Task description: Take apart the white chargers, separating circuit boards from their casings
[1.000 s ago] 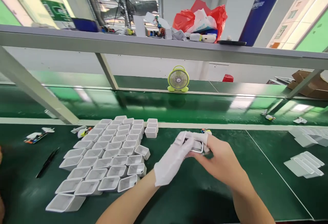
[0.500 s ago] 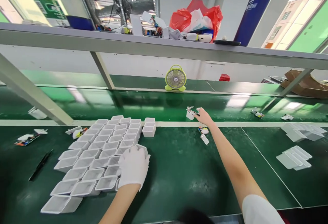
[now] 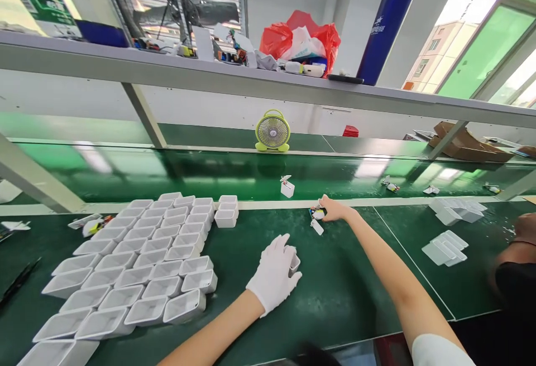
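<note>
My left hand (image 3: 276, 271), in a white glove, is closed around a small white plastic box (image 3: 295, 263) just above the green worktop. Most of that box is hidden by the glove. Bare and farther forward, my right hand (image 3: 334, 210) has its fingers closed on the edge of a small circuit board (image 3: 317, 215) with white parts attached. On the left lie rows of open white plastic boxes (image 3: 144, 309), packed side by side. A box with a part sticking out of its top (image 3: 287, 188) sits on the green strip beyond the pale rail.
A short stack of boxes (image 3: 226, 218) stands beside the rows. White pieces (image 3: 445, 249) lie at the right, near another person's arm (image 3: 523, 237). A green fan (image 3: 273, 131) stands at the back, below a loaded shelf (image 3: 234, 78). Black tweezers (image 3: 19, 282) lie far left.
My left hand has moved right, away from the rows, with a box in it. My right hand has left the filled box on the strip and come back to the circuit board. The view has turned right.
</note>
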A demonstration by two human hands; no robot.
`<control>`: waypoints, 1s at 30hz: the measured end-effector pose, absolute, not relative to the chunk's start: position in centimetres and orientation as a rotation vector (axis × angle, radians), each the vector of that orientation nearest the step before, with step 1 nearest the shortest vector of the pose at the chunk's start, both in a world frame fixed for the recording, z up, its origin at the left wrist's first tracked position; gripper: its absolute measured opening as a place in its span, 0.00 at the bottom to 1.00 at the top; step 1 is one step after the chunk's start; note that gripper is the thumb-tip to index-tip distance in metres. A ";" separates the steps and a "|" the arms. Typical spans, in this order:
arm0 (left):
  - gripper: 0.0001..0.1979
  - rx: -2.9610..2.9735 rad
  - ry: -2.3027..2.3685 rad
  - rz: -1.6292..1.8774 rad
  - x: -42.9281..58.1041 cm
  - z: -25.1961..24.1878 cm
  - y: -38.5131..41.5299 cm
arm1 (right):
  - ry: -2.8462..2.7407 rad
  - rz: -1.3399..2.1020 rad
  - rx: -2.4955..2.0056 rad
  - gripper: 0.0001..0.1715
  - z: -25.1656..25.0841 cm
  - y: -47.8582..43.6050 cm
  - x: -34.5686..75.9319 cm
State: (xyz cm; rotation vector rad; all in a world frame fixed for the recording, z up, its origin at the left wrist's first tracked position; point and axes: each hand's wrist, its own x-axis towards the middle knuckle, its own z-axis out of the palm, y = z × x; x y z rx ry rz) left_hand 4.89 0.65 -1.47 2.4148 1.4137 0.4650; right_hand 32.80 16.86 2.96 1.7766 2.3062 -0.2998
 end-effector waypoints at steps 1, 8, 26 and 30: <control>0.23 2.386 1.422 0.488 5.0 -1.9 0.9 | 2.314 -0.277 1.790 0.22 3.0 16.5 32.7; 0.37 2.242 1.375 0.541 4.4 -4.2 1.4 | 2.265 -0.214 1.803 0.21 3.3 12.8 33.8; 0.38 2.014 1.348 0.631 4.5 -4.3 1.5 | 2.261 -0.185 1.752 0.28 5.6 7.8 32.8; 0.41 1.819 1.446 0.688 4.9 -4.1 1.5 | 2.249 -0.219 1.814 0.26 7.0 5.0 32.3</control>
